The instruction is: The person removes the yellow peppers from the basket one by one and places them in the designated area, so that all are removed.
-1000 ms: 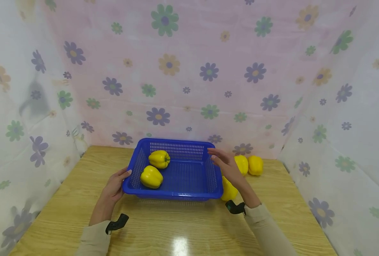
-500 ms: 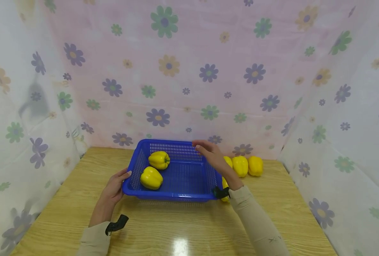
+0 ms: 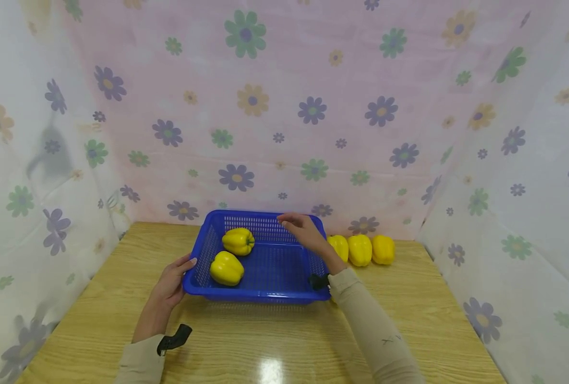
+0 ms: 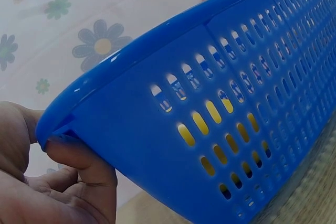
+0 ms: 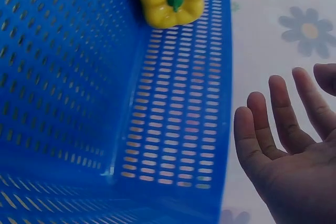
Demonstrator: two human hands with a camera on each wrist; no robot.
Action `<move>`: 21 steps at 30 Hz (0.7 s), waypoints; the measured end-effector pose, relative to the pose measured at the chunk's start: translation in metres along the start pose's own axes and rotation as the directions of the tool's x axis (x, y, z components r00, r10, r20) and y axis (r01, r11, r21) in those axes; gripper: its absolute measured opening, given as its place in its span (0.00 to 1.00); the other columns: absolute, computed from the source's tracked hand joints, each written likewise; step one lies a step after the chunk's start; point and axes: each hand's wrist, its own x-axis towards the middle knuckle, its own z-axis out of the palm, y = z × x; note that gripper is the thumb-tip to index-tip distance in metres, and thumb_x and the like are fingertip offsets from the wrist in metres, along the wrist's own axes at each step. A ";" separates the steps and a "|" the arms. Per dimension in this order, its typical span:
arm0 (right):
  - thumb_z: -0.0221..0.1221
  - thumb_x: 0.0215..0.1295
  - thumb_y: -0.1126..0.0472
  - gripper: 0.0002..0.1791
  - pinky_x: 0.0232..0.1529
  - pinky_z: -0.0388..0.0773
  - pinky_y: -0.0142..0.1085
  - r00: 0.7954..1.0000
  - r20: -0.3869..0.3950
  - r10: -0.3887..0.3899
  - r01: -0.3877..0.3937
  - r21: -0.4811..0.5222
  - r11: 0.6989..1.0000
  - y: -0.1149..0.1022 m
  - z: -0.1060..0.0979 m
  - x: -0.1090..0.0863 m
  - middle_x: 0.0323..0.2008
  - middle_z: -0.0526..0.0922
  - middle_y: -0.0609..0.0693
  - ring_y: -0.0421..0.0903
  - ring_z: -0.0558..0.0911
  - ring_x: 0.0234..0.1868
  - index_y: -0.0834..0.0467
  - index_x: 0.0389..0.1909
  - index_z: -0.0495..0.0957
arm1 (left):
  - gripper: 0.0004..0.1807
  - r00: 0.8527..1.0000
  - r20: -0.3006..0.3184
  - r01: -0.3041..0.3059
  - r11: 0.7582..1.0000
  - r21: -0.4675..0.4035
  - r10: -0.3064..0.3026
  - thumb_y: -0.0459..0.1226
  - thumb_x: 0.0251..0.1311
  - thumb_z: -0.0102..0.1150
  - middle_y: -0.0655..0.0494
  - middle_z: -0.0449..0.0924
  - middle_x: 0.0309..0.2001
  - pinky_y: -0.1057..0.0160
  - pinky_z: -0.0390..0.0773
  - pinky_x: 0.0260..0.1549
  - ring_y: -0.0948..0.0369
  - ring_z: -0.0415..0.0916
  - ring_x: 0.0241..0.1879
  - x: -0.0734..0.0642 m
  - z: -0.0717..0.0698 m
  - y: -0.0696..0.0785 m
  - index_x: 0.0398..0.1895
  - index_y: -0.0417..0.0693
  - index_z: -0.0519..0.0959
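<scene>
A blue plastic basket (image 3: pixel 270 294) with perforated walls holds two yellow bell peppers in its left half, one pepper (image 3: pixel 238 241) behind the other pepper (image 3: pixel 226 268). My left hand (image 3: pixel 171 282) grips the basket's left rim, with the rim pinched between thumb and fingers in the left wrist view. My right hand (image 3: pixel 308 234) is over the basket's back right part, holding nothing. The right wrist view shows that hand (image 5: pixel 294 156) beside the rim with its fingers spread and slightly bent. Yellow shows through the wall slots in the left wrist view.
Right of the basket, yellow peppers stand in a row: one pepper (image 3: pixel 338 248) partly behind my right arm, a middle pepper (image 3: pixel 360 250) and an end pepper (image 3: pixel 383 249). A bit of yellow shows below my right wrist. Flowered cloth (image 3: pixel 284 149) borders the wooden table (image 3: pixel 236 341).
My right hand has moved left from beyond the basket's right rim to over its back right part, uncovering peppers in the row. My left hand and the basket have stayed put.
</scene>
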 end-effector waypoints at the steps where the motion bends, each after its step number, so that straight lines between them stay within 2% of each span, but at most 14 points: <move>1: 0.50 0.81 0.61 0.21 0.68 0.71 0.56 1.000 -0.002 0.010 -0.010 -0.010 1.000 0.002 0.001 0.001 0.65 0.75 0.66 0.61 0.74 0.66 0.68 0.65 0.73 | 0.38 1.000 0.001 0.000 1.000 0.001 0.000 0.41 0.80 0.45 0.65 0.77 0.51 0.64 0.80 0.55 0.69 0.80 0.49 0.000 0.000 0.000 0.82 0.38 0.41; 7: 0.51 0.79 0.63 0.20 0.64 0.74 0.57 1.000 -0.003 0.027 -0.027 -0.043 0.999 0.013 0.006 0.000 0.62 0.76 0.70 0.64 0.76 0.63 0.72 0.62 0.74 | 0.37 1.000 0.002 0.000 1.000 -0.003 0.000 0.40 0.80 0.45 0.66 0.78 0.50 0.65 0.81 0.55 0.70 0.80 0.49 0.000 0.001 -0.001 0.82 0.38 0.41; 13: 0.52 0.79 0.63 0.19 0.64 0.75 0.54 0.997 0.017 0.076 -0.073 -0.110 0.991 0.034 0.007 0.001 0.60 0.79 0.67 0.60 0.78 0.61 0.72 0.61 0.76 | 0.38 1.000 0.005 -0.007 1.000 0.001 0.007 0.40 0.80 0.45 0.66 0.77 0.50 0.66 0.81 0.54 0.70 0.79 0.49 0.000 0.000 -0.002 0.81 0.36 0.41; 21: 0.53 0.78 0.63 0.18 0.63 0.76 0.52 0.993 0.030 0.116 -0.110 -0.158 0.981 0.036 0.011 0.007 0.57 0.81 0.65 0.58 0.79 0.59 0.70 0.60 0.78 | 0.38 1.000 0.005 0.001 1.000 0.002 -0.001 0.40 0.80 0.45 0.67 0.78 0.50 0.66 0.81 0.55 0.70 0.79 0.50 -0.001 0.001 0.001 0.82 0.37 0.41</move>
